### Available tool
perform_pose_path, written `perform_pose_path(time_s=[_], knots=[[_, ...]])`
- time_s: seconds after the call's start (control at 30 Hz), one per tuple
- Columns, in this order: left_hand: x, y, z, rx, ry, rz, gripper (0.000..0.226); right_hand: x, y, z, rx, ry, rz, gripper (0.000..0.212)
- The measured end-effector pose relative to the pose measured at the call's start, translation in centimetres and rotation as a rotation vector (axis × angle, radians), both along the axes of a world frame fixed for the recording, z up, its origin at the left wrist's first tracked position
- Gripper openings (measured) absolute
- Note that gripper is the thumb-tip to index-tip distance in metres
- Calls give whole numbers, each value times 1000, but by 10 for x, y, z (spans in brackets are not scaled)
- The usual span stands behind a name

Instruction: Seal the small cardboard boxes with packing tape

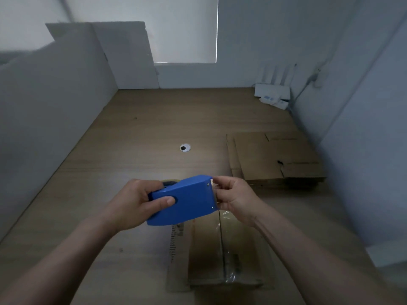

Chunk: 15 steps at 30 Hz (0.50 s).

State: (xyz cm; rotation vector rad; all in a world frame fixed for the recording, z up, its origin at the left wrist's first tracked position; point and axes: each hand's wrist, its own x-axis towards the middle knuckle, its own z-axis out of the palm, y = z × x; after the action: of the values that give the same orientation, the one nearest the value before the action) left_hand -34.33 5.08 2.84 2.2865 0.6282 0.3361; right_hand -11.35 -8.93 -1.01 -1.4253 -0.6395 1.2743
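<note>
The small cardboard box (204,249) sits at the table's (143,133) near edge, with a strip of clear tape (222,238) along its top seam. Just above it, the left hand (136,203) curls its fingers round a blue tape dispenser (187,201). The right hand's (235,199) fingers pinch the tape end (215,184) at the dispenser's toothed edge. Flattened cardboard (264,159) lies by the right edge.

A light wooden desk (141,133) fills the middle of the view, with a round cable hole (185,147) ringed in pale plastic set into its top. A white partition (55,95) borders the desk's left side, and a white board (127,56) stands upright at the far left corner. Behind it is a bright window (185,29). In the far right corner sits a white router (272,90), antennas upright, beside a cable (301,91) rising to a wall socket (317,77).
</note>
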Motion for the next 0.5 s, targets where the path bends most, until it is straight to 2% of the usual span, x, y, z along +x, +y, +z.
perform_pose_path(time_s=[0.13,0.27,0.5], knots=[[18,-16,5,-29,15,-13,64,5,-12,2,-91,-67,-121,14],[35,-32,8,-71,10,-13,63,19,-26,2,-118,-174,-125,16],[44,-35,7,-108,40,45,65,40,-38,5,-7,-303,-50,10]])
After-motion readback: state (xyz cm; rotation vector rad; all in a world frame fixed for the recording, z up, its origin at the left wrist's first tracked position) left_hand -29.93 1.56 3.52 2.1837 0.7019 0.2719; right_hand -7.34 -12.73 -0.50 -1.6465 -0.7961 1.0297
